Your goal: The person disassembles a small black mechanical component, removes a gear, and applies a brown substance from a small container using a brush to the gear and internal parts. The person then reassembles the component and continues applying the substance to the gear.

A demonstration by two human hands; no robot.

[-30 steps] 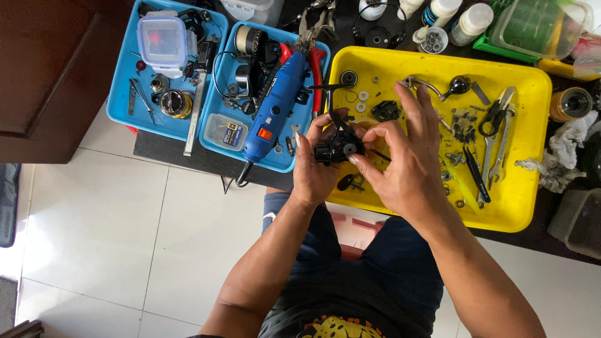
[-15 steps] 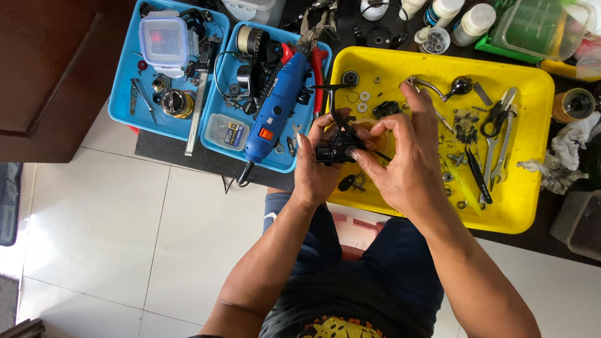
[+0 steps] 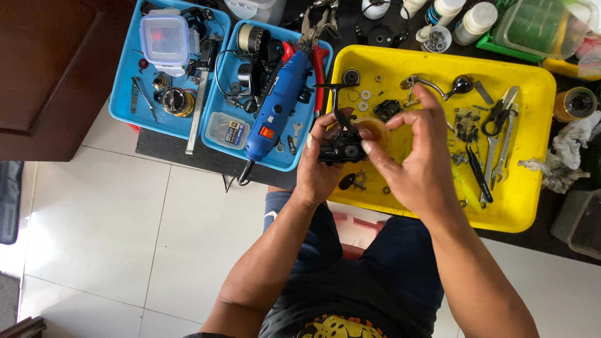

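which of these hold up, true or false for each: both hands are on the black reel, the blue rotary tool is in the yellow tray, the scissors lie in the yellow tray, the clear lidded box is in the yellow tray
1. Both hands are on the black reel body. True: the left hand grips it and the right hand touches it with its fingertips.
2. The blue rotary tool lies in the yellow tray. False: it lies in a blue tray.
3. The scissors lie in the yellow tray. True.
4. The clear lidded box is in the yellow tray. False: it sits in the far-left blue tray.
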